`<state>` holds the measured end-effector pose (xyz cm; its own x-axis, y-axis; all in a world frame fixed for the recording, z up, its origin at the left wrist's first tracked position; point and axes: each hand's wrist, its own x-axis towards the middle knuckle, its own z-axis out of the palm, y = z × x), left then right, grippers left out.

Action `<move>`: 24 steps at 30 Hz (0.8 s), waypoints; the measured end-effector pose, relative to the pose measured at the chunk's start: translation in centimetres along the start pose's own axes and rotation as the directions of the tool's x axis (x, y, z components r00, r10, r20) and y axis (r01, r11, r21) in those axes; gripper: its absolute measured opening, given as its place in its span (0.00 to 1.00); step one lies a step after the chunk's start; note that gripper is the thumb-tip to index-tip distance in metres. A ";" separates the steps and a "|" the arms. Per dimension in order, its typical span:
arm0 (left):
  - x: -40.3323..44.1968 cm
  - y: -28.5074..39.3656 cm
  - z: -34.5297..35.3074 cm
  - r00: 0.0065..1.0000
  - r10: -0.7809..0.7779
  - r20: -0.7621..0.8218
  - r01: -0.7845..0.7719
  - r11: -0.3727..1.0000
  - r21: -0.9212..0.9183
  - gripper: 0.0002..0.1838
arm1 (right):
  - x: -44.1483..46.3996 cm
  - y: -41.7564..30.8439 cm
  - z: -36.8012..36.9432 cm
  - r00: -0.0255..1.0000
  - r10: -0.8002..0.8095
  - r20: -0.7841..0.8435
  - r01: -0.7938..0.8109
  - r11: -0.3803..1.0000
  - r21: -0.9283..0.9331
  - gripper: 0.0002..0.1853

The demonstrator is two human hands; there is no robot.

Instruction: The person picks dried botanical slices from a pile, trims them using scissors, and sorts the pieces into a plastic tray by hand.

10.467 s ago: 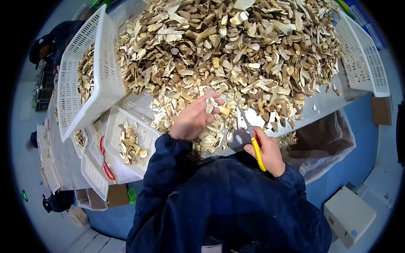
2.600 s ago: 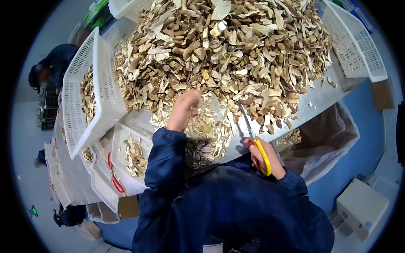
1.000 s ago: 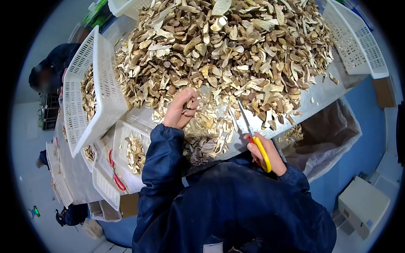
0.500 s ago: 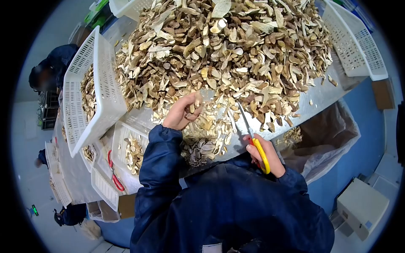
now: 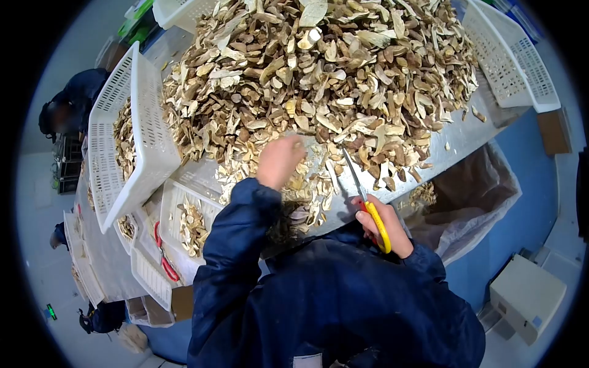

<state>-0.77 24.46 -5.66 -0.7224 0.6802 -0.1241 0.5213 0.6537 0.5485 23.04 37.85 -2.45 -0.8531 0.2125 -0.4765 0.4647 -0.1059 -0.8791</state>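
Note:
My left hand (image 5: 281, 161) is over the near edge of a large pile of dried sliced mushrooms (image 5: 319, 80). Its fingers are blurred and curled, and whatever lies under them is hidden. In my right hand (image 5: 389, 226) are yellow and red handled scissors (image 5: 378, 226), their blades pointing up and left at the pile's edge above the metal table (image 5: 451, 161). Small pale pieces (image 5: 307, 202) lie between my hands. Left of my left sleeve is a white tray (image 5: 172, 211) with some mushroom slices (image 5: 192, 228) in it.
A tilted white basket (image 5: 153, 132) with slices stands at left, another basket (image 5: 506, 61) at upper right. Red-handled scissors (image 5: 164, 260) lie beside the tray. A lined box (image 5: 478, 205) sits below the table's right edge. A co-worker (image 5: 76, 101) is at upper left.
My left hand has turned palm down and moved slightly right, where half a second ago its curled fingers faced up. The right hand still holds the scissors in nearly the same place.

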 end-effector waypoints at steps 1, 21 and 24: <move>-0.5 -0.4 -1.2 1.000 -0.006 0.023 0.008 0.998 -0.065 0.11 | 0.1 0.0 0.0 1.000 0.005 0.001 -0.005 1.000 -0.004 0.16; 1.4 0.5 0.7 0.991 -0.058 0.125 0.098 0.932 -0.349 0.15 | -0.4 0.2 -0.3 0.999 -0.023 -0.028 0.023 1.000 0.011 0.17; -0.4 -0.3 -1.9 0.861 -0.204 0.466 0.506 0.448 -0.737 0.17 | 0.0 0.4 -0.3 1.000 -0.010 -0.011 0.010 1.000 0.010 0.18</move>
<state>-1.48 23.32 -4.18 -0.5166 0.6066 -0.6044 -0.4666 0.3924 0.7926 23.28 38.06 -2.76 -0.8551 0.2238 -0.4677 0.4539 -0.1130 -0.8839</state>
